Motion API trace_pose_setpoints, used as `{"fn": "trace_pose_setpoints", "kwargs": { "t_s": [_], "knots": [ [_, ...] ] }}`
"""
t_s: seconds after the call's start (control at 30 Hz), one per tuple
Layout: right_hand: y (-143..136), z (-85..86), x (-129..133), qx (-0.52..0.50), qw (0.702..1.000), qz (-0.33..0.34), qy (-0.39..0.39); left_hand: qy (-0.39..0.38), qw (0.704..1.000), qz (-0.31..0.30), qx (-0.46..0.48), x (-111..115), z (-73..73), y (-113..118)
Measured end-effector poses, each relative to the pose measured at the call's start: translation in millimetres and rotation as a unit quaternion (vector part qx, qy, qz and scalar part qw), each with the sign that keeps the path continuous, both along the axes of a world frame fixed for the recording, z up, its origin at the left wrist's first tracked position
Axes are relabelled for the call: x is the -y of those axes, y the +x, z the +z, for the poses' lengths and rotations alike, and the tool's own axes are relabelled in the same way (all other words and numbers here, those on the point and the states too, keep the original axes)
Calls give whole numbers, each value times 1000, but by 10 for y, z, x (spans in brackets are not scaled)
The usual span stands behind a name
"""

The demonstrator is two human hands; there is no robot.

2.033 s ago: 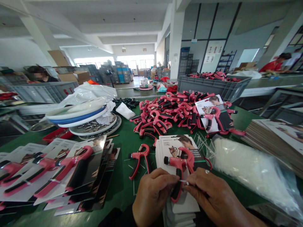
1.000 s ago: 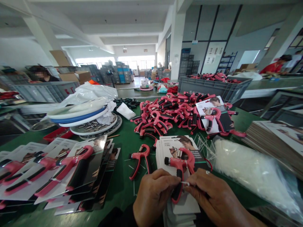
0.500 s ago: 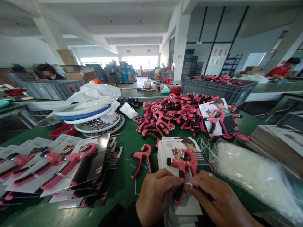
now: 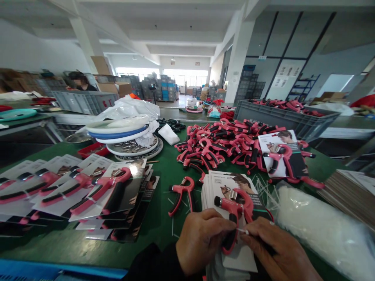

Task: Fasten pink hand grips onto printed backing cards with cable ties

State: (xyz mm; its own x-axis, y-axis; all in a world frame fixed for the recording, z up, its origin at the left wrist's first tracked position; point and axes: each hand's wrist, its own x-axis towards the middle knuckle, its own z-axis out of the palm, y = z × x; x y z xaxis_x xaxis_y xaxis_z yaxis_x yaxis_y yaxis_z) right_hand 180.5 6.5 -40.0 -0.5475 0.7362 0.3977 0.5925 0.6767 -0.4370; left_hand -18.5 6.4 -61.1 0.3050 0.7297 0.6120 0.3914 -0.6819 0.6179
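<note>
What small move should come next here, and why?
Probably pull the white tie tighter with the right hand: a short stretch spans to the left hand, close by the pink grip, while the carded grips at left have ties lying across them.

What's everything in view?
card stacks: two, whitish, centre, right
front handgrip: one, pink-black, atop centre stack
loose handgrip: one, pink-black, centre
handgrip pile: many, pink-black, middle
carded handgrips: several, pink-black, left, right
tie: one, white, at front handgrip
tie bag: one, clear, right
near crates: two, grey, behind
round trays: several, white and blue, left
table: one, green, beneath
person: one, dark top, far left
left fingers: several, bare, at tie
right fingers: several, bare, at tie
</note>
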Motion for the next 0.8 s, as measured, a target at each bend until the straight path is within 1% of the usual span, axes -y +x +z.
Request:
{"fn": "trace_pose_setpoints", "kwargs": {
  "t_s": [0.2, 0.33, 0.5, 0.8],
  "knots": [
    [24, 1, -12, 16, 1000, 11, 1, -7, 1000, 4, -11, 10, 8, 2],
    [12, 9, -4, 18, 1000, 0, 3, -4, 1000, 0, -6, 15, 21, -1],
    [-6, 29, -3, 38, 999, -2, -3, -2, 1000, -4, -6, 5, -6, -4],
    [-22, 33, -21, 8, 1000, -5, 1, 8, 1000, -4, -5, -13, -31, -13]
  ]
}}
